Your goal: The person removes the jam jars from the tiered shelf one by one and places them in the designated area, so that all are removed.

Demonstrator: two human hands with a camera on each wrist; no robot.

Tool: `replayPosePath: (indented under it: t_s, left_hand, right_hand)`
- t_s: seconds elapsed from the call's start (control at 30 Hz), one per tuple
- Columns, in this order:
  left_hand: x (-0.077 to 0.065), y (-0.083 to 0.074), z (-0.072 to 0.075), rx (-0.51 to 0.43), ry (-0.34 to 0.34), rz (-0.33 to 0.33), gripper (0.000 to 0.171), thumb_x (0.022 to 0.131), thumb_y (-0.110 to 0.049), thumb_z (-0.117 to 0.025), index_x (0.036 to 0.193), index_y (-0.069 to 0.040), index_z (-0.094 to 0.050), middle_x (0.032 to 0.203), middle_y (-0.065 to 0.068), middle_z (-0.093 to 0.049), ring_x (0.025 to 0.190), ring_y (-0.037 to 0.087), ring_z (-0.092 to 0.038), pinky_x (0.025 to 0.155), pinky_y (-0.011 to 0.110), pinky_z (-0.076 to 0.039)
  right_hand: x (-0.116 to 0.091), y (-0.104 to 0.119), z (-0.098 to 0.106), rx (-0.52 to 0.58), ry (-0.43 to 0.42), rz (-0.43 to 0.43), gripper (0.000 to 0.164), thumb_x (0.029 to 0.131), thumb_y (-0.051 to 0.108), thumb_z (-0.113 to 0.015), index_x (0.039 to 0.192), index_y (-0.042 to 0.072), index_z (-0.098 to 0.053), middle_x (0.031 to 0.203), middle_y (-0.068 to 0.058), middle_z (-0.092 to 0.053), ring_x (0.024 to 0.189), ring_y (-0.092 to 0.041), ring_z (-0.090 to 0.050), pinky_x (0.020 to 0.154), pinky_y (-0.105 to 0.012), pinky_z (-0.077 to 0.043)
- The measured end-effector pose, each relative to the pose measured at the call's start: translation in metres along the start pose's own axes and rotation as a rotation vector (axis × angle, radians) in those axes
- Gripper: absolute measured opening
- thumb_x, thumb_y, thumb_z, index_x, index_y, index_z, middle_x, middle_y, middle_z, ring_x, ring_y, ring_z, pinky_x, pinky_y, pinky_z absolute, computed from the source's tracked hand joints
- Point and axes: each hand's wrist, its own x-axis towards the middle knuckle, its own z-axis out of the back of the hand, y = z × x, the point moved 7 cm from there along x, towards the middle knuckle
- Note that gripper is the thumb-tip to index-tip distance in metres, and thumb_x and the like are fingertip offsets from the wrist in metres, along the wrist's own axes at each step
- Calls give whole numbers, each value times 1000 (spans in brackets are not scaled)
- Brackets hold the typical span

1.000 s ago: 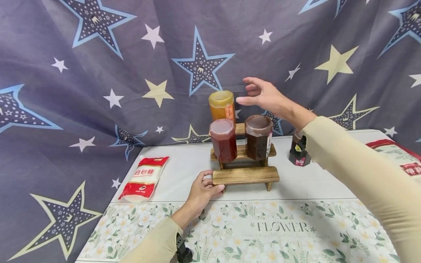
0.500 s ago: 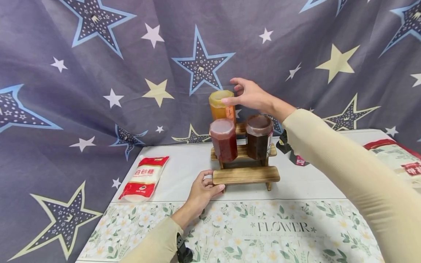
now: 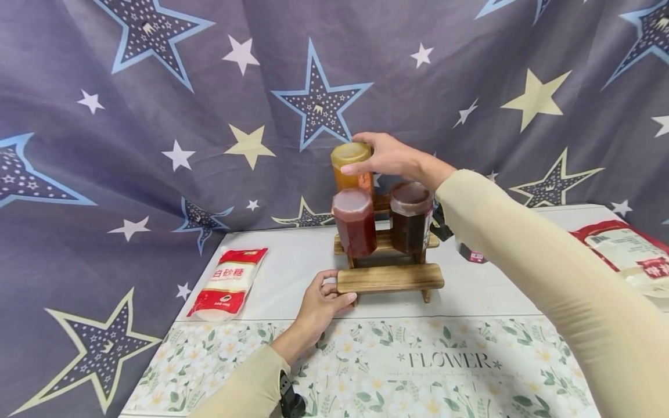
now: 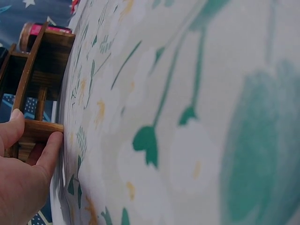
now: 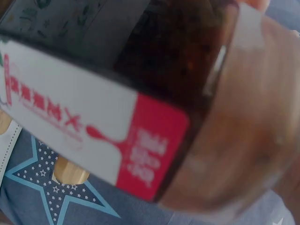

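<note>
A small stepped wooden rack [image 3: 392, 278] stands on the table. My left hand [image 3: 317, 302] holds the left end of its lowest step, thumb in front; the left wrist view shows fingers on the wood [image 4: 42, 131]. On the top step is an orange jar [image 3: 345, 179] with a yellowish upper part. My right hand [image 3: 389, 155] grips this jar near its top, thumb across the front and fingers behind. A red jar [image 3: 355, 226] and a dark brown jar [image 3: 410, 223] sit side by side on the middle step. The dark jar's label [image 5: 93, 112] fills much of the right wrist view.
A red-and-white sugar bag [image 3: 228, 283] lies at the left of the table. Partly behind my right sleeve is another dark jar [image 3: 472, 254]. A larger red-and-white bag [image 3: 624, 249] lies at far right. A star-patterned curtain [image 3: 292, 75] hangs close behind the rack.
My right hand has moved left and slightly down from beside the orange jar and now closes round its top. The left hand and rack have stayed in place.
</note>
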Motion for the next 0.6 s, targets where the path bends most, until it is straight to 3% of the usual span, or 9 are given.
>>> replayPosePath:
  t_s: [0.2, 0.6]
  left_hand:
    - [0, 1, 0, -3, 10, 2, 62, 85, -2, -72, 137, -6, -39, 108, 19, -63, 91, 21, -66, 86, 39, -59]
    - [1, 1, 0, -16, 12, 1, 62, 85, -1, -72, 137, -6, -39, 108, 18, -63, 91, 21, -66, 86, 38, -59]
  right_hand:
    - [2, 0, -4, 25, -17, 10, 81, 85, 28, -76, 148, 7, -30, 122, -11, -54, 106, -24, -54, 93, -36, -50]
    - [5, -1, -2, 101, -21, 18, 65, 82, 23, -79, 136, 9, -47, 116, -10, -57, 100, -22, -57, 83, -33, -54]
